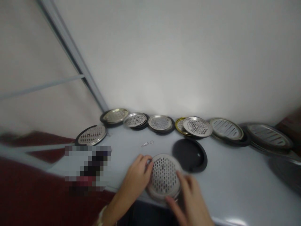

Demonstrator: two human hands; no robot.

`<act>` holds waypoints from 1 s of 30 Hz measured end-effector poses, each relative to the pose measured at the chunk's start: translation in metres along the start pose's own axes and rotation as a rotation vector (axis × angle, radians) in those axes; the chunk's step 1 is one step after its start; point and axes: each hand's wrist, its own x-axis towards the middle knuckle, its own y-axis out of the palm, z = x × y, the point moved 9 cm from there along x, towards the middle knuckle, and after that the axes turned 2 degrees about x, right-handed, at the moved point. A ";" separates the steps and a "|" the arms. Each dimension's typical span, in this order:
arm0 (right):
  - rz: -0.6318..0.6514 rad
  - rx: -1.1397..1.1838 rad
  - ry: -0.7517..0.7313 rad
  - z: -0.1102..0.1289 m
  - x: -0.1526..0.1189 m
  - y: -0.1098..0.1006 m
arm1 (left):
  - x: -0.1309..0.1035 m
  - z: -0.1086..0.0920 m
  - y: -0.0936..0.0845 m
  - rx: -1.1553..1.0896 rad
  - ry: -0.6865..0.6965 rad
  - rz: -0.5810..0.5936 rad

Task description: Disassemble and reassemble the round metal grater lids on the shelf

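A: State the pose of the left hand point(138, 171).
B: The forearm enters from lower left and slopes up to the right. The fingers are partly curled, opened just enough to hold the left rim of the perforated metal disc point(164, 175). A pale bracelet point(101, 216) circles the wrist.

A: And the right hand point(192, 197)?
B: It enters from lower right, fingers directed up and left. Thumb and forefinger are spread wide, holding the disc at its lower rim and right side.

A: Locate the disc.
B: Between both hands, at the near edge of the smooth, pale tabletop point(235, 182). Blur makes it uncertain whether the disc touches the surface or is raised slightly.

A: Describe its form.
B: Round, silver-grey, with a plain rim and rows of short slots.

A: Adjacent items?
B: A matt black round dish point(188, 155) lies just beyond, to the right. A thin, elongated metal piece point(145, 144) and a small ring point(151, 142) lie beyond the left hand. Further back, slotted metal plates point(197, 127) line the wall point(164, 56), several on dark round bases.
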 end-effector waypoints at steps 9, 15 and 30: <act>-0.043 0.090 0.070 0.014 -0.006 0.012 | -0.006 0.019 -0.005 0.102 -0.013 -0.007; -0.001 0.143 0.072 0.019 -0.002 0.023 | -0.009 0.034 -0.019 0.103 -0.021 -0.047; -0.043 0.177 0.122 0.016 0.003 0.020 | -0.005 0.019 -0.023 0.056 0.062 -0.180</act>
